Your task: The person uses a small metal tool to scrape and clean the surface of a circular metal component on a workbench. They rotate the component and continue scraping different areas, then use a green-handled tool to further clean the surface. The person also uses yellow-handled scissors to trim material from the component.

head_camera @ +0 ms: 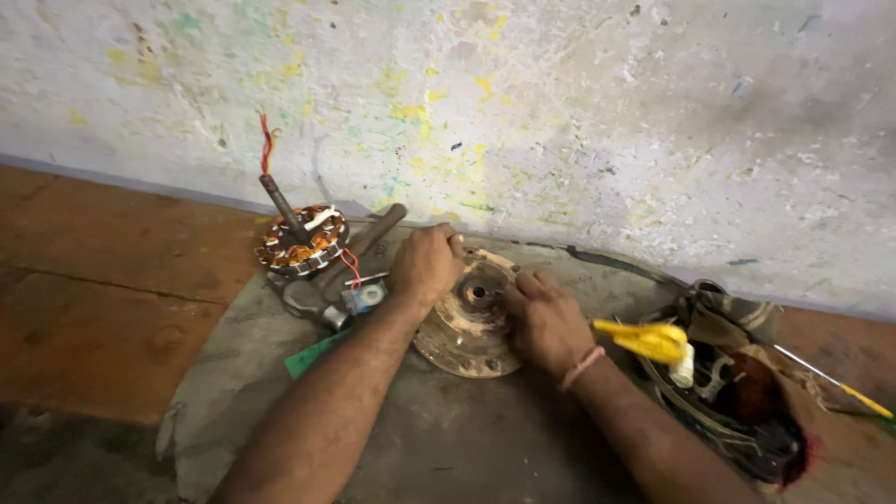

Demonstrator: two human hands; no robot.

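Both hands rest on a round, rusty metal motor cover [467, 322] that lies tilted on a grey cloth mat [448, 439] spread over the floor, close to the foot of a paint-flecked wall [560, 112]. The left hand [427, 266] grips the cover's upper left rim, its fingers [453, 245] curled shut over the edge so that the knuckles face the camera. The right hand [544, 322] lies on the cover's right side, its fingers [523, 285] held together and pressed flat against the metal beside the central hub hole [478, 292]; a pink thread band [581, 367] circles that wrist. The cover shows pale, worn patches around the hub and a darker brown rim toward the near edge. Just left of the left hand stands a wound stator [301, 241] with copper coils, its shaft pointing up and tilted slightly, with red wires [267, 142] rising from the tip. Beside the stator lie a dark metal bar [369, 238] and a small grey capacitor [362, 298], touching or nearly touching one another. A green strip [313, 355] sticks out from under the left forearm. To the right of the right forearm sits a yellow-handled tool [649, 341], resting on the edge of an open bag [737, 392] full of dark wires and parts. A thin screwdriver with a yellow tip [835, 381] lies farther right, well apart from both hands.
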